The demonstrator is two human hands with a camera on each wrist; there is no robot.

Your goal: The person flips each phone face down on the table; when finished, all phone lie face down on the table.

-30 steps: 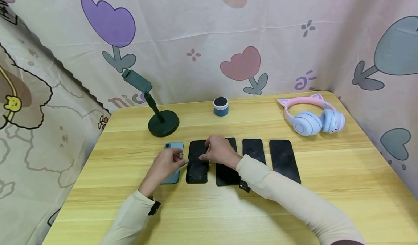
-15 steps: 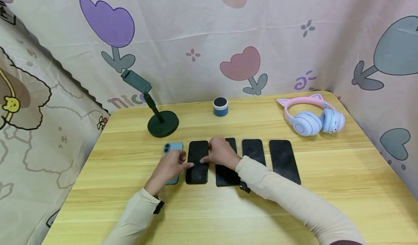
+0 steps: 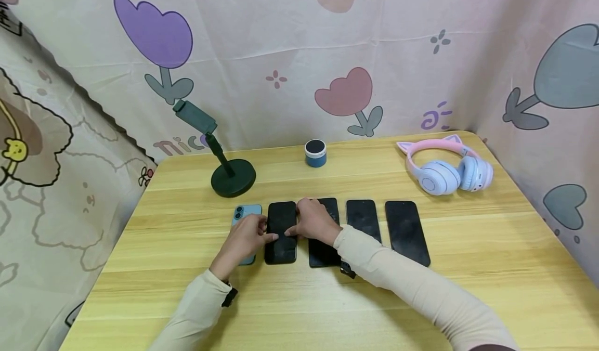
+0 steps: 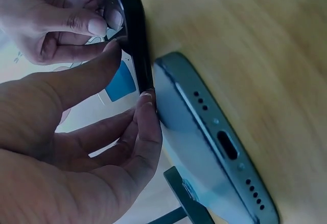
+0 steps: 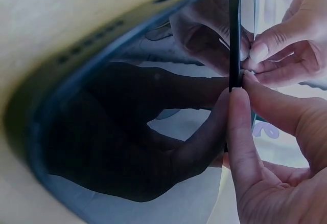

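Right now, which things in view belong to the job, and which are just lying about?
Likely job, judging by grip and row:
Black phone, gripped by left hand and right hand
Blue phone
Middle phone
Fourth phone
Rightmost phone

Likely lying about:
Dark green stand
Blue-and-white cylinder
Cat-ear headphones

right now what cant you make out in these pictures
Head view: much of the blue phone, behind the left hand.
Head view: part of the third phone from left, behind the right hand.
Head view: the lower end of the fourth phone, behind the right sleeve.
Left wrist view: part of the pinched black phone, cut off by the top edge.
Right wrist view: the third phone's small holes, too blurred to count.
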